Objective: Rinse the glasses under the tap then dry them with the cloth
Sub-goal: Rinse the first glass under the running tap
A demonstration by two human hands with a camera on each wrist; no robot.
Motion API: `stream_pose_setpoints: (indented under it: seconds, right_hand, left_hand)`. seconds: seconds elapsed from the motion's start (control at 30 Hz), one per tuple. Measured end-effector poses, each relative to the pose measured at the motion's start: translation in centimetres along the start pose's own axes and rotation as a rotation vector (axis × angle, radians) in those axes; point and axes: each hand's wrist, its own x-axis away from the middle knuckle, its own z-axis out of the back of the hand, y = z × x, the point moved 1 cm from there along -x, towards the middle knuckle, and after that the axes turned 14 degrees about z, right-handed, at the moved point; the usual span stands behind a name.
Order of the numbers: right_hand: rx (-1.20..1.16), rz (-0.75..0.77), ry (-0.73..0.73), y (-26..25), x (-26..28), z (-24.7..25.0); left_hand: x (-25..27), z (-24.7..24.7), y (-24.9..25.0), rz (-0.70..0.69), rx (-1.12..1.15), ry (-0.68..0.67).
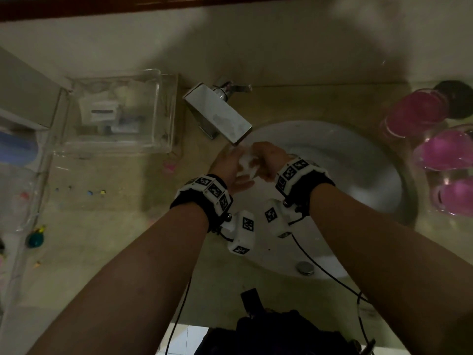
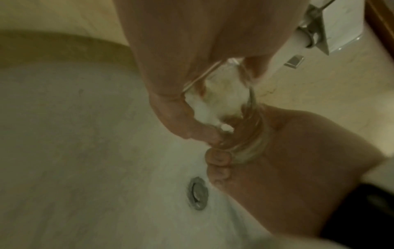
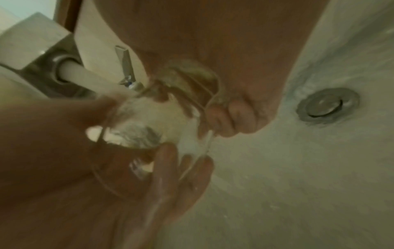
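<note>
A clear glass [image 1: 247, 163] sits tilted under the square chrome tap [image 1: 217, 111], over the white sink [image 1: 358, 162]. Water foams white inside the glass [image 3: 149, 121]. My left hand [image 1: 227, 165] grips the glass near its rim, thumb above and fingers [image 3: 170, 182] below. My right hand [image 1: 268, 160] grips the thick base [image 2: 251, 148] with curled fingers [image 3: 230, 116]. The stream [image 3: 95, 79] runs from the spout into the glass. No cloth is in view.
Three pink-looking glasses [image 1: 414, 111] [image 1: 445, 149] [image 1: 455, 196] stand on the counter right of the basin. A clear plastic box [image 1: 115, 111] with small items sits left of the tap. The drain plug [image 1: 305, 267] lies near the basin's front.
</note>
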Motion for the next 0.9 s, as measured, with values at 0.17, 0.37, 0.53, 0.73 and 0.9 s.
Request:
stream_pose_setpoints:
  seconds: [0.17, 0.37, 0.53, 0.73, 0.9]
  right_hand:
    - [-0.023, -0.057, -0.035, 0.4, 0.2, 0.1]
    - [0.005, -0.148, -0.121, 0.0, 0.5, 1.2]
    - [0.095, -0.081, -0.133, 0.1, 1.4, 0.7]
    - [0.111, 0.031, -0.111, -0.2, 2.6, 0.8]
    - [0.033, -0.156, -0.079, 0.0, 1.6, 1.0]
  left_hand:
    - [0.1, 0.3, 0.1, -0.042, -0.031, 0.020]
    - [0.5, -0.1, -0.1, -0.099, -0.079, -0.010]
    - [0.2, -0.5, 0.4, -0.114, -0.067, 0.085]
    - [0.3, -0.3, 0.3, -0.031, -0.038, 0.052]
    - [0.4, -0.3, 0.6, -0.089, -0.071, 0.024]
